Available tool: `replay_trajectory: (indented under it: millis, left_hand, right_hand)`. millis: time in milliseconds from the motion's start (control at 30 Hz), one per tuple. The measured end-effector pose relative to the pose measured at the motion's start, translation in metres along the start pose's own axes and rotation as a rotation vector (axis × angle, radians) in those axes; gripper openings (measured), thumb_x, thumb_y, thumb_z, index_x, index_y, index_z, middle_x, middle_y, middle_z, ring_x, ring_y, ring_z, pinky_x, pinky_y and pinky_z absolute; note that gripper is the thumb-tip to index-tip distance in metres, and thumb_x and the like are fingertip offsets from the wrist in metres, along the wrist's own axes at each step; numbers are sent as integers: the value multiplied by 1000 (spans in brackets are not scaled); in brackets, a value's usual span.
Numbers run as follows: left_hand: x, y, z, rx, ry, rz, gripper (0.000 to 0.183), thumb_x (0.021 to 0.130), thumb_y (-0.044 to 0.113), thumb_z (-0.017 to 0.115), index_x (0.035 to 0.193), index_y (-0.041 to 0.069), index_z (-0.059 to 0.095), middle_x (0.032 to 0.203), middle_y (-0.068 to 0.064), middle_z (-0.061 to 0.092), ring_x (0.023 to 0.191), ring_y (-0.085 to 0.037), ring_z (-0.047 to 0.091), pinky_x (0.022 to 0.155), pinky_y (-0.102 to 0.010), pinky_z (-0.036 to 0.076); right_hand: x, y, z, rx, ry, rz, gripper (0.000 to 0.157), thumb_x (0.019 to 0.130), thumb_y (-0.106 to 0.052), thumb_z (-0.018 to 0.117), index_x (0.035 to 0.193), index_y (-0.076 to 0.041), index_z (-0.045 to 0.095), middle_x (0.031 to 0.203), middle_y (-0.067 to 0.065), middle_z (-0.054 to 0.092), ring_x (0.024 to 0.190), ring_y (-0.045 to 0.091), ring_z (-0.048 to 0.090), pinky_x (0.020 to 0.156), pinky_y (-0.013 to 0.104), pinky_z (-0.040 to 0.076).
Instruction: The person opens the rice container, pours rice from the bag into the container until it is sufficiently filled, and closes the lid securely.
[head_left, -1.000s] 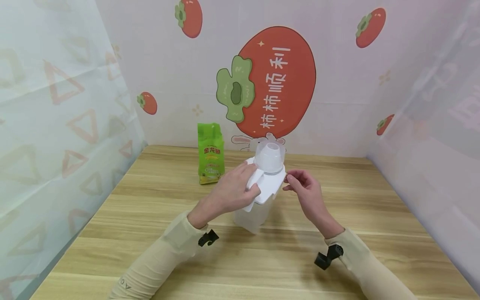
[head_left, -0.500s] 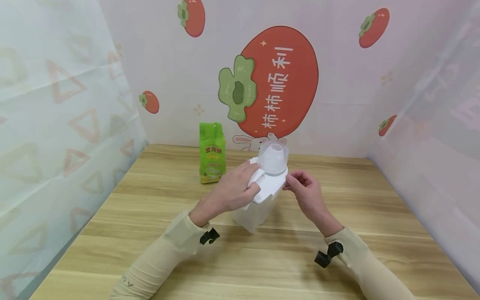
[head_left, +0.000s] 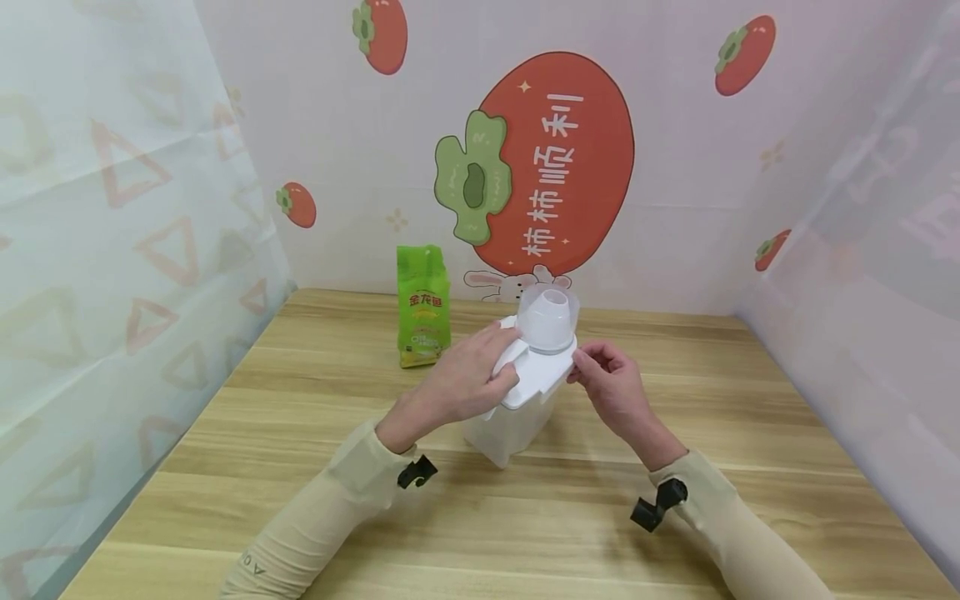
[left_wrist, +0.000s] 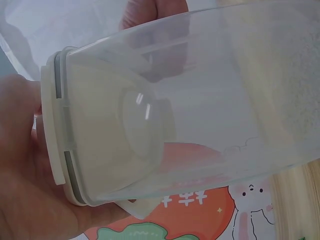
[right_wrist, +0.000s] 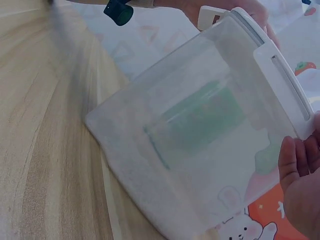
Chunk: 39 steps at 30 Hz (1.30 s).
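Head view, container (head_left: 510, 421) lid (head_left: 534, 377) gripped between both hands' fingers (head_left: 501, 377)

The clear container (head_left: 517, 400) now tips a little further toward 1 o'clock, its white lid (head_left: 534, 371) and top cup (head_left: 550, 319) shifted slightly that way, its base drawn slightly toward 9 o'clock on the tabletop (head_left: 300, 467).

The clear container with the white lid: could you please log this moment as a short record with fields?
container: clear plastic container standing on the wooden table, looks empty
lid: white lid on top, with a translucent cup-shaped cap
left hand: left hand grips the lid's left edge
right hand: right hand pinches the lid's right edge
behind: green bag upright near the back wall, apart from the container
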<state>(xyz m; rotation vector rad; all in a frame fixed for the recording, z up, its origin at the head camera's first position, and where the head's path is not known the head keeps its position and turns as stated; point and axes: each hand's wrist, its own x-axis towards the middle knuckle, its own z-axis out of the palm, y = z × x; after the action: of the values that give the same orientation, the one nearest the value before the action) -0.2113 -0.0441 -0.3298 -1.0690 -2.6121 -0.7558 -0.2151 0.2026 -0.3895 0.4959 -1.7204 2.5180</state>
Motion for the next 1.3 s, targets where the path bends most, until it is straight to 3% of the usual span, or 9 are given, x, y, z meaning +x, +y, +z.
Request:
replay_trajectory:
  millis: [400,767,1300]
  left_hand:
    - [1,1,-1,4,-21,-3,48,95,23,45,140,7,50,146,-9,52,140,-32,44,113,-45,39]
    - [2,0,1,41,1,45,44,96,20,45,136,5,51,142,-11,56,137,-33,47,114,-44,39]
    - [1,3,2,93,14,52,45,97,20,43,138,1,50,142,-16,55,136,-35,49,111,-47,42]
  right_hand:
    - [2,-1,-6,9,-67,21,19,98,2,51,91,-10,64,81,-1,60,73,11,57,68,19,51]
    - [2,-7,-6,-13,-75,82,15,98,-2,54,91,-11,63,82,-1,59,74,11,56,67,19,50]
    - [2,-11,-7,-57,-93,141,12,99,-7,55,91,-12,63,82,-3,57,72,8,52,63,17,46]
